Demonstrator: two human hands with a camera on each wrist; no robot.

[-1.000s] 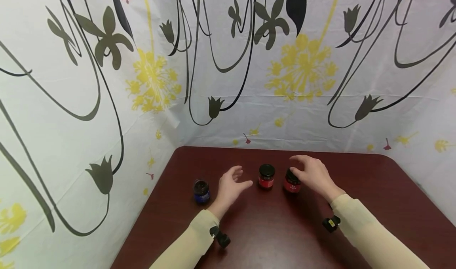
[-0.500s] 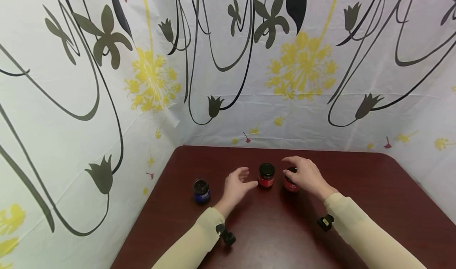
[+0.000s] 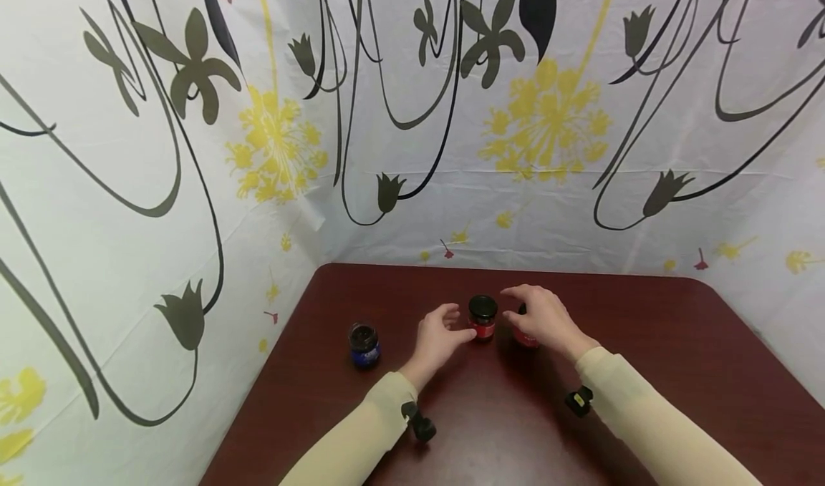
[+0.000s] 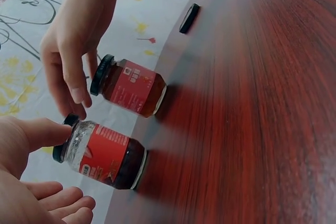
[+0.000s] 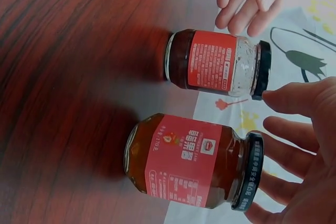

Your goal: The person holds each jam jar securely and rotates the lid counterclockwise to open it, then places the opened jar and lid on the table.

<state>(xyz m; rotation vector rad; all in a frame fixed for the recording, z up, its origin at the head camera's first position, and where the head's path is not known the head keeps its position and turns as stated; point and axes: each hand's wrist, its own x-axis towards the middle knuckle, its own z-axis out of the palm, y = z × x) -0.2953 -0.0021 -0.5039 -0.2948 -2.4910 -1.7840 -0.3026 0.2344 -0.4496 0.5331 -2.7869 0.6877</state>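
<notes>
Right wrist view: I read 草莓果酱 and 170克 on the pink label (image 5: 184, 160) of the amber jar (image 5: 178, 163). Its lid (image 5: 248, 174) had white Chinese characters, not legible to me. Fine print on the red label (image 5: 212, 60) and text on the blue label (image 3: 366, 358) were too small.

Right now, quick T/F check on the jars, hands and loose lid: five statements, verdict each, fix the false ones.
1. The middle jar and the rightmost jar, as the head view shows them, both have red labels. True.
2. The blue-labelled jar stands between those two. False: it is leftmost in the head view.
3. A loose dark lid lies on the table in the left wrist view. True.
4. The left hand grips the blue-labelled jar. False: it is beside the middle jar; whether its thumb touches that jar is unclear.
5. The right hand is at the rightmost jar. True.
</notes>
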